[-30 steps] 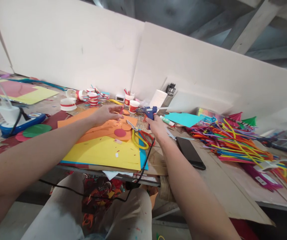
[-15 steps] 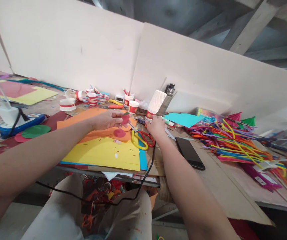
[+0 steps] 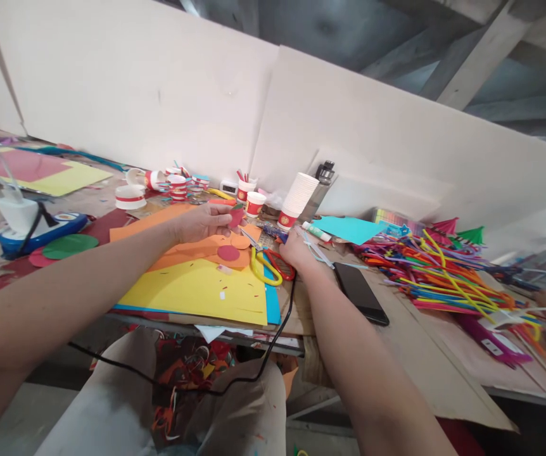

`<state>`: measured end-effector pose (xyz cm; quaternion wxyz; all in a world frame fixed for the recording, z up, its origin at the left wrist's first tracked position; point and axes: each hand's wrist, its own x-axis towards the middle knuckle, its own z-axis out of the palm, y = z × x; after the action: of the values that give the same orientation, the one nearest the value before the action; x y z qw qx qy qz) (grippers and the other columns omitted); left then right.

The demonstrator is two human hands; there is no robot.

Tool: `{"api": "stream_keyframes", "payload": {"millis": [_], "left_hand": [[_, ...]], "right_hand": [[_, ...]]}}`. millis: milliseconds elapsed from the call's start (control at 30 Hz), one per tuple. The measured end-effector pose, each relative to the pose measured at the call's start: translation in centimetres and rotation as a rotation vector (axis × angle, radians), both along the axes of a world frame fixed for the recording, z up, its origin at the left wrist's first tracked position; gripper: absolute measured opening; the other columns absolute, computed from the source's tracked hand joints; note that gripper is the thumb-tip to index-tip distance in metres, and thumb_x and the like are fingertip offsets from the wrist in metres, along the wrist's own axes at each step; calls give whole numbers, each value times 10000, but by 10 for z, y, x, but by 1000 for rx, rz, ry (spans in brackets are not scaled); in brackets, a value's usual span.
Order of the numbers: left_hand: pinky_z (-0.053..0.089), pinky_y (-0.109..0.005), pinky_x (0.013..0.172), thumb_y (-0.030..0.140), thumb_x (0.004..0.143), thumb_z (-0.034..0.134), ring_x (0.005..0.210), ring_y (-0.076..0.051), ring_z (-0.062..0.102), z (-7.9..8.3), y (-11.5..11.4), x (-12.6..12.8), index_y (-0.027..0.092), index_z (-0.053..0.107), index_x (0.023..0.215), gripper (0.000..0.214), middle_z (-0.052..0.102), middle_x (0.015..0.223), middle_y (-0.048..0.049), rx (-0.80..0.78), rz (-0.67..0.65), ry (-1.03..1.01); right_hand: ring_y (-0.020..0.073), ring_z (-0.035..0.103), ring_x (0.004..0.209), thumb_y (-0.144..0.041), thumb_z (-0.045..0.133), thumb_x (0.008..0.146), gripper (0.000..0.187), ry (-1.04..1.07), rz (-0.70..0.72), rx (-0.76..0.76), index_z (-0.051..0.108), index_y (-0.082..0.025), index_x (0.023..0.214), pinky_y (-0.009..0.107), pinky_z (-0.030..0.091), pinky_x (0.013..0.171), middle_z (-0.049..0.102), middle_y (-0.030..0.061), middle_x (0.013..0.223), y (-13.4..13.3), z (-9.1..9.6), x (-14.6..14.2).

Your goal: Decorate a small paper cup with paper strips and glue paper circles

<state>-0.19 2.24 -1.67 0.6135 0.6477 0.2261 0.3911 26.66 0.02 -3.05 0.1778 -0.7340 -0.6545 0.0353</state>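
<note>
My left hand (image 3: 206, 223) pinches a small red paper cutout (image 3: 236, 216) with a green leaf-like tip, held above orange paper. A round red paper piece (image 3: 228, 253) lies just below it. My right hand (image 3: 298, 249) is closed low over the table, its fingers curled and mostly hidden; what they hold, if anything, does not show. A dark bluish object (image 3: 273, 233) is beside its fingertips. Against this hand lie red-handled scissors (image 3: 282, 265), with yellow-handled scissors (image 3: 266, 269) to their left. A black cable (image 3: 286, 315) runs up to the right hand.
Stacked paper cups (image 3: 299, 196) stand behind my right hand, near a glue stick (image 3: 317, 232). A black phone (image 3: 359, 292) and many pipe cleaners (image 3: 444, 269) lie to the right. Yellow paper (image 3: 192, 294) covers the front edge. A blue power strip (image 3: 45, 234) is at left.
My left hand has lifted the red cutout slightly and turned it. My right hand has drawn back a little from the cup stack, down and to the right.
</note>
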Motion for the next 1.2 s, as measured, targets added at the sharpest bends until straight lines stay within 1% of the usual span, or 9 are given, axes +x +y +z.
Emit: {"api": "stream_keyframes", "payload": {"millis": [233,400,467,567,633,700,900,1000,1200], "left_hand": [[508,-322,754,398,775,717,819,-173,678,-2,-1,2,164,695,1035,351,729,1040,-128,51,28,74],[515,-306,745,361,761,737,827,-183,686,-3,-2,3,165,704,1041,343,742,938,-104,41,34,103],[521,-294,742,352,750,750,855,-185,690,-4,-3,3,181,699,1100,393,742,1003,-108,25,29,115],[529,-290,748,355,728,774,902,-194,699,-4,-6,4,216,686,1158,460,730,1105,-111,-7,-6,107],[536,-317,778,368,718,789,916,-213,706,-3,-9,5,210,701,1134,454,733,1101,-120,-25,-45,94],[539,-356,813,376,708,803,919,-235,709,-1,-13,5,193,726,1087,428,740,1062,-134,-34,-88,97],[540,-325,741,456,620,857,760,-203,686,-1,-17,5,179,769,954,443,745,863,-112,-51,-277,143],[533,-307,709,483,594,865,748,-201,677,-1,-17,5,165,773,952,488,736,850,-118,-56,-309,150],[537,-360,703,518,640,825,723,-227,681,-1,-17,6,106,749,1004,556,732,868,-168,-75,-298,144]], "right_hand": [[310,590,1153,-98,393,890,456,-44,-155,70,412,-30,1340,378,460,903,563,278,1248,-3,1,-7],[405,455,1281,-278,556,876,506,-59,-222,133,475,-56,1323,518,385,1012,483,289,1329,-5,3,-13],[381,424,1300,-339,581,870,489,30,-129,208,522,-96,1290,524,351,1052,479,247,1350,-7,8,-21],[230,539,1143,-372,537,892,444,403,276,258,540,-147,1276,388,426,998,584,139,1240,-16,18,-35],[183,561,1068,-399,554,878,457,602,528,219,541,-181,1279,342,464,923,605,96,1229,-26,24,-45],[174,558,1048,-390,636,817,467,680,631,184,575,-197,1238,319,477,871,627,75,1202,-34,27,-52],[123,589,732,-361,724,709,234,902,662,154,662,-201,868,278,520,680,660,10,930,-42,26,-66],[114,567,654,-393,744,701,227,978,683,179,637,-194,718,261,501,625,623,-13,774,-42,27,-67],[129,578,693,-491,709,743,310,972,640,233,654,-190,700,269,495,665,626,0,741,-42,27,-65]]}}
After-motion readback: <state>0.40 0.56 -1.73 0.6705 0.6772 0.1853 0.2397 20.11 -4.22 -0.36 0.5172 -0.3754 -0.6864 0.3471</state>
